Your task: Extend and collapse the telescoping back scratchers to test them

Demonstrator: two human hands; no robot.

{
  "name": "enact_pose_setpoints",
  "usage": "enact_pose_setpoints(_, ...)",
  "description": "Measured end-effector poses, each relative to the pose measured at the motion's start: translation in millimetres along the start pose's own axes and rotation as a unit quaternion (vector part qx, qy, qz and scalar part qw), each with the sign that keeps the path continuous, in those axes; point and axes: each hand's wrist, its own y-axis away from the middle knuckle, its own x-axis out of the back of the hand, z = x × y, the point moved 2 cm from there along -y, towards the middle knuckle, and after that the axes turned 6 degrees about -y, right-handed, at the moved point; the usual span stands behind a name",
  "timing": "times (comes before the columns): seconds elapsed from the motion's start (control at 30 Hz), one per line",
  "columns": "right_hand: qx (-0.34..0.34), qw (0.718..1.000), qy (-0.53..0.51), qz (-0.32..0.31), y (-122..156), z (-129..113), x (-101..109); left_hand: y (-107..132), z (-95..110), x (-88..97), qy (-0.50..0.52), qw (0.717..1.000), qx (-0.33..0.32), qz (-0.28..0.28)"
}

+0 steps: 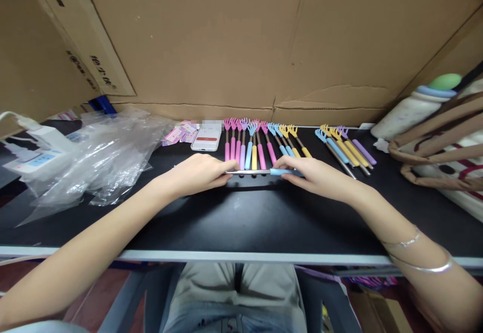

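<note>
A telescopic back scratcher point(251, 172) with a metal rod and a light blue grip is held level above the black table. My left hand point(202, 174) pinches the left end of its rod between thumb and fingers. On the blue grip, my right hand point(315, 176) is closed with thumb and fingers. Whatever lies at either end of the tool is hidden by my hands. Just behind, a row of back scratchers point(260, 147) in pink, purple, blue and yellow lies with the claw heads pointing away. Several more back scratchers point(345, 149) lie in a group right of my right hand.
Clear plastic bags point(109, 157) are heaped at the left beside a white power strip point(37, 157). A phone point(206, 137) and pink printed cards point(180, 133) lie near the cardboard wall point(226, 36). At right stand a white bottle point(411, 109) and a bag with brown straps point(441, 157).
</note>
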Motion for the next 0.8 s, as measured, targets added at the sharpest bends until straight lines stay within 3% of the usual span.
enact_pose_setpoints(0.23, -0.032, 0.999, 0.027, 0.001, 1.5, -3.2, 1.1, -0.1, 3.3, 2.3, -0.053, 0.999, 0.001, 0.011)
enact_pose_setpoints(0.57, 0.003, 0.998, 0.054, 0.024, 3.1, 0.7, 1.4, 0.3, 2.3, 1.4, -0.083, 0.994, -0.018, 0.063)
enact_pose_setpoints(0.8, 0.009, 0.995, 0.095, 0.038, 2.8, 1.5, 2.9, -0.4, 3.3, 1.1, -0.089, 0.994, -0.016, 0.055)
